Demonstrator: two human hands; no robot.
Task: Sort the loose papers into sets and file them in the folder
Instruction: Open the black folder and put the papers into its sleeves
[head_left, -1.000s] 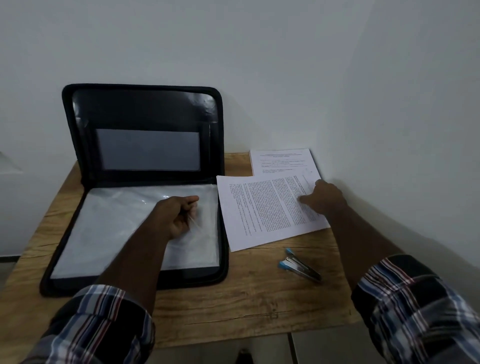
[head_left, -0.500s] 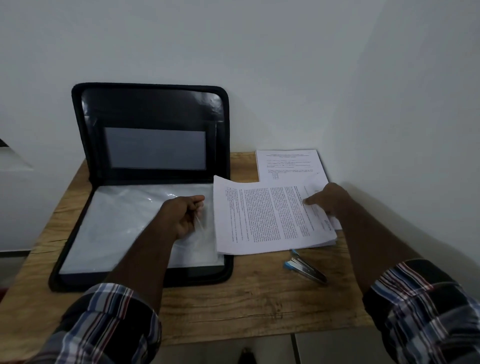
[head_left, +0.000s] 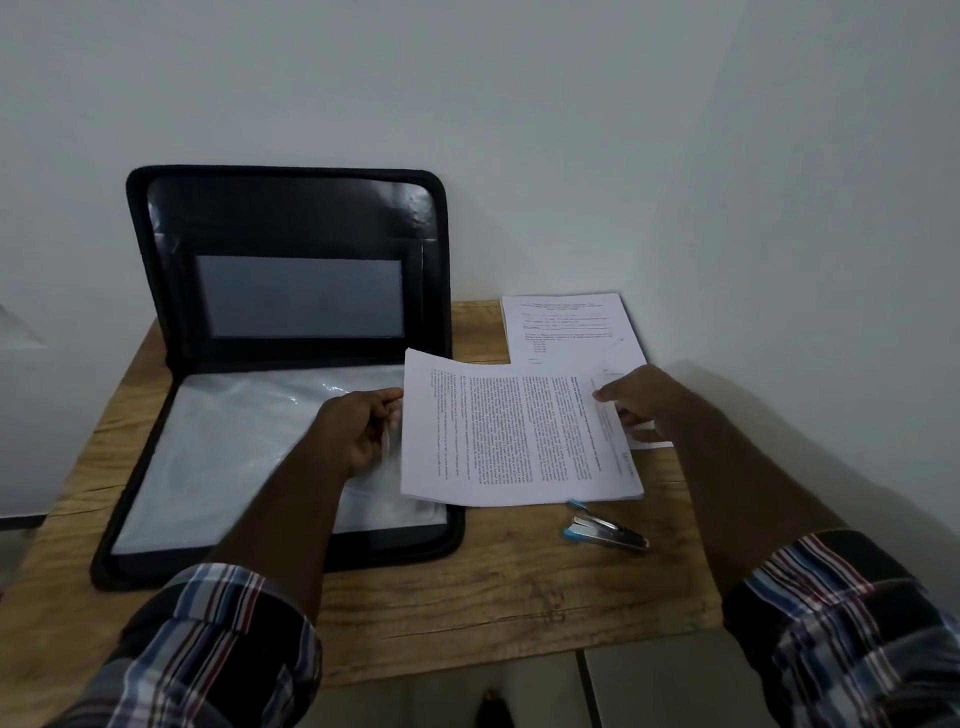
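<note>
Holding a printed set of papers (head_left: 519, 436) by its right end, the right hand (head_left: 641, 402) is pinching it w/ thumb on top, grip closed on the sheets, so the set is sitting flat and level, its left edge reaching over the folder's (head_left: 291, 218) right border. That low, flat angle is looking like prep for sliding it in sideways. The left hand (head_left: 358, 431) is resting on the folder's clear plastic sleeve (head_left: 234, 447), fingers curled around the sleeve's right edge, grip narrow on the plastic, probably lifting it to open a mouth for the paper; can't tell how far it's open. The folder is lying open on the tabletop (head_left: 493, 597), lid propped upright against the wall, which is keeping the lower half free for filing. A second stack of papers (head_left: 566, 322) is waiting at the back right corner, partly under the held set, apparently the next batch. A stapler (head_left: 605, 532) is lying just beside the held set's near edge, handy for binding sets.
</note>
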